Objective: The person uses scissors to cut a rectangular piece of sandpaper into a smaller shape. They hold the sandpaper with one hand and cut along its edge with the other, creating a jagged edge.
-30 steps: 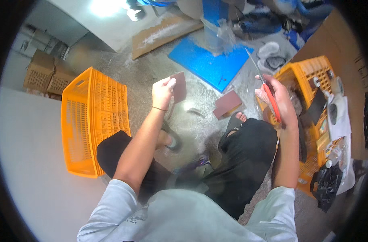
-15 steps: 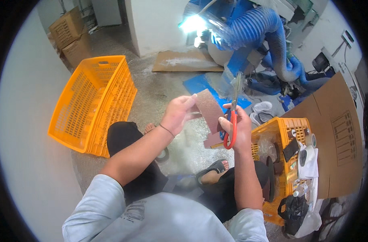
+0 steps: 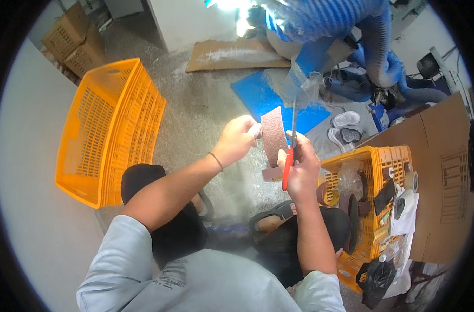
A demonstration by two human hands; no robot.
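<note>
A curved strip of brown sandpaper (image 3: 273, 134) stands up in front of me, between my two hands. My right hand (image 3: 303, 169) is closed around a pair of scissors (image 3: 288, 171) with red handles, blades pointing away from me; its thumb and fingers also keep the strip's lower part. Below the strip, a second brownish piece (image 3: 271, 174) sticks out beside that hand. My left hand (image 3: 240, 138) is pinched closed at the strip's left edge. Something small and dark shows at its fingertips, too small to name.
Stacked yellow crates (image 3: 109, 135) stand at left. Another yellow crate (image 3: 374, 208), with tape rolls and a plastic bag, is at right by a cardboard sheet (image 3: 429, 171). Ahead lie a blue sheet (image 3: 260, 96), shoes (image 3: 345, 127) and a blue hose (image 3: 380, 47).
My left hand has shifted off the strip's upper corner to its left edge, fingers now bunched. The scissors and strip have turned more upright. The view has tilted slightly downward.
</note>
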